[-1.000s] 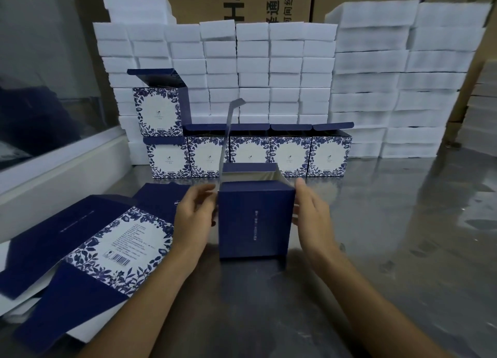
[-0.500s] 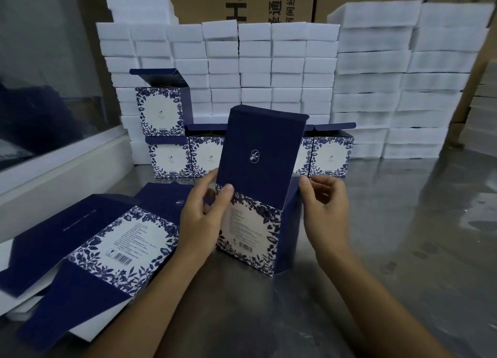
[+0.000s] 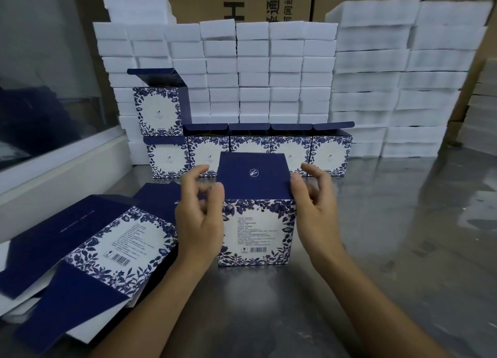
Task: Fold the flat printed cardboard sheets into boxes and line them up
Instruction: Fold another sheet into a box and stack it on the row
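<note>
A folded box (image 3: 255,231) with blue floral print stands upright on the metal table (image 3: 390,250) in front of me, its dark blue lid flat on top. My left hand (image 3: 200,218) presses against its left side with curled fingers. My right hand (image 3: 314,210) holds the right side, thumb on the lid's corner. A stack of flat printed sheets (image 3: 107,244) lies to the left. Behind stands a row of folded boxes (image 3: 330,156) with open lids, and one more box (image 3: 158,110) sits on the row's left end.
Tall stacks of white foam blocks (image 3: 269,70) wall off the back of the table. Brown cartons (image 3: 242,0) rise behind them. A white ledge with a window (image 3: 61,175) runs along the left. Bare metal tabletop lies to the right.
The box has been turned upright with its barcode face toward me and set on the table. Its raised lid has come down flat. Both hands have shifted to the box's sides.
</note>
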Demonstrator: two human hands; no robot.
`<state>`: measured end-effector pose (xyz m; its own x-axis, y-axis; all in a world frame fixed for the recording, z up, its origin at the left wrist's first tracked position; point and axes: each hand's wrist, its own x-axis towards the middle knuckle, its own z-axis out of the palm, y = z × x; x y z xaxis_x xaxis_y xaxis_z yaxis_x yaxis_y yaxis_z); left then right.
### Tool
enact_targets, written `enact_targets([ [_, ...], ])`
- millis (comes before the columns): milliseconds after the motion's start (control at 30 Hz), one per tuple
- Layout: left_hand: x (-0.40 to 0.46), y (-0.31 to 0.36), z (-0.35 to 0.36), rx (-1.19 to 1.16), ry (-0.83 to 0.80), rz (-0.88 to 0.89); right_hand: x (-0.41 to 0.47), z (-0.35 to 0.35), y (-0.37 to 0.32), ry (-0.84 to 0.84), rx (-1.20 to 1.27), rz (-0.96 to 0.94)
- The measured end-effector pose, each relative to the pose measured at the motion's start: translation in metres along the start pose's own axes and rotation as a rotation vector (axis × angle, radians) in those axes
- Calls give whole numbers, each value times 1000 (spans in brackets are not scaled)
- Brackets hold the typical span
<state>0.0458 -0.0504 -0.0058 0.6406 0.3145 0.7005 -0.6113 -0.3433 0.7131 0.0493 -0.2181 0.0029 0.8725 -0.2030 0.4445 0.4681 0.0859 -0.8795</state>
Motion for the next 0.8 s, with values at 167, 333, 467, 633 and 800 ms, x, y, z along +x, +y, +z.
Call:
enact_targets([
  [167, -4, -1, 0, 229, -94, 196, 3, -2, 1, 46, -304, -246],
  [333, -6, -2, 1, 306, -113, 238, 3, -5, 0, -41, -289, -200],
  [467, -10, 0, 5, 377, -97, 238, -2, -2, 6, -83, -388, -225],
  [633, -13, 2, 10, 396, -133, 231, -11, 5, 13, -26, -576, -426],
  [800, -15, 7, 11, 399, -140, 223, -18, 17, 14, -46, -701, -592],
])
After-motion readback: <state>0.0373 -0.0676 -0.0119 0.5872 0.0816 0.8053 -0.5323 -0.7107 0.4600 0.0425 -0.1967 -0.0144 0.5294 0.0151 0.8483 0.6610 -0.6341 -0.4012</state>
